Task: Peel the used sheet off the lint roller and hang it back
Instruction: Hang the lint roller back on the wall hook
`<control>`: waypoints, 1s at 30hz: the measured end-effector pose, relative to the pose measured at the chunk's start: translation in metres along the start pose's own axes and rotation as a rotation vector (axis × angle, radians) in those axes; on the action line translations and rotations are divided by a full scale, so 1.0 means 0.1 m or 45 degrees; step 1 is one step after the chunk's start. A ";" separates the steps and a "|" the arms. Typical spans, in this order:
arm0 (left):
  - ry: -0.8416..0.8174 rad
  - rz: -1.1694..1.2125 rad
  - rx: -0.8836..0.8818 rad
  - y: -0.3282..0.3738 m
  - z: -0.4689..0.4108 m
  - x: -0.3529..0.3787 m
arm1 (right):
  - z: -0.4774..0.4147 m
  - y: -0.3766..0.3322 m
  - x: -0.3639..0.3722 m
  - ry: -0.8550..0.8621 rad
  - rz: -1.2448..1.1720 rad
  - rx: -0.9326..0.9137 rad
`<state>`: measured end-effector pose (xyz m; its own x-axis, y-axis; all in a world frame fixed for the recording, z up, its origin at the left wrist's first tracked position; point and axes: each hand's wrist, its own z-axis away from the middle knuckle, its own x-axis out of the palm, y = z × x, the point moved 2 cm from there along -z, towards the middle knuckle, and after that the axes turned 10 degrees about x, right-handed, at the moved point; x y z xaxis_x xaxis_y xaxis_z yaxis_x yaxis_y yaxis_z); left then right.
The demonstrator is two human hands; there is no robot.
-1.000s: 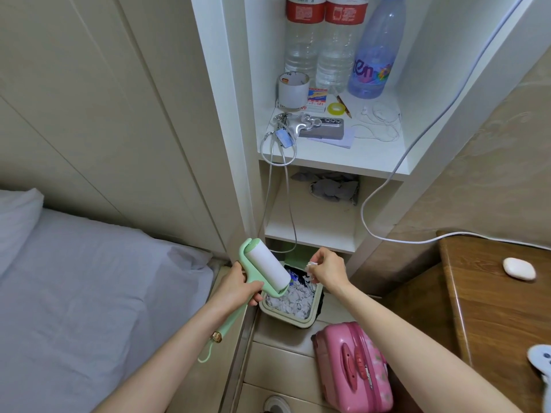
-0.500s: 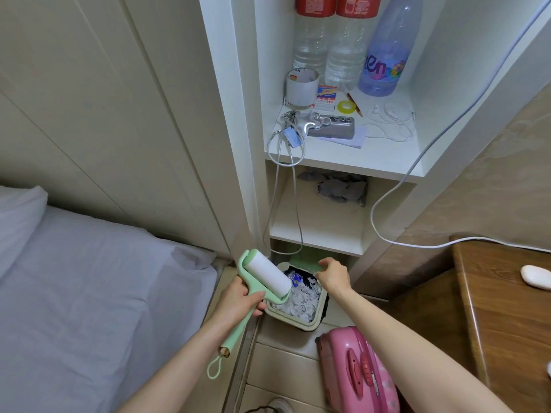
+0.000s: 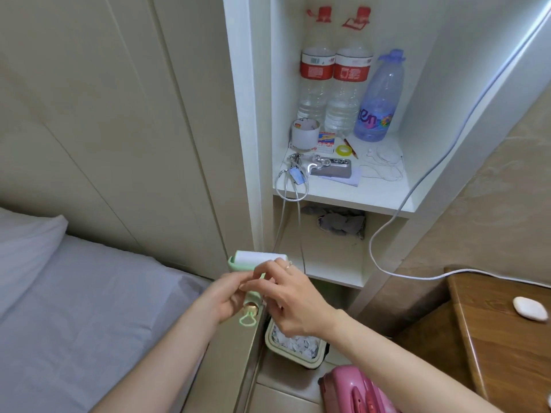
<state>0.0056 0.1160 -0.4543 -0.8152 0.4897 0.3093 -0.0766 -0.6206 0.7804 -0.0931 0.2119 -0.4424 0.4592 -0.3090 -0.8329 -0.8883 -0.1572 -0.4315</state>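
The mint green lint roller [image 3: 256,259] is held upright in front of me, its clean white roll on top and lying level. My left hand [image 3: 222,296] grips its handle. The gold ring and green hanging loop [image 3: 248,318] stick out below that hand. My right hand [image 3: 293,299] rests its fingers on the handle just under the roll, beside the left hand. No peeled sheet shows in either hand. Below my right hand stands a small cream bin [image 3: 295,350] full of crumpled white sheets.
White shelf unit [image 3: 343,201] ahead holds water bottles, tape rolls, keys and a phone, with cables hanging down its front. Bed [image 3: 74,308] at left, pink suitcase [image 3: 354,391] on the floor, wooden table [image 3: 504,332] at right. Two red hooks [image 3: 322,13] hang on the back wall.
My right hand left the bin and came up onto the roller's handle. My left hand lifted the roller and turned it upright. My view has tilted upward.
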 end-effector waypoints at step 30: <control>0.524 -1.180 2.140 4.71 1.60 1.29 | -3.65 -1.50 -4.02 0.839 -0.586 -0.084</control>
<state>-0.0445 -0.0154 0.0403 -0.9320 -0.0351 -0.3607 -0.1576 0.9355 0.3162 -0.1449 0.0177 0.0837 0.7013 -0.6865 -0.1920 -0.6185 -0.4521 -0.6427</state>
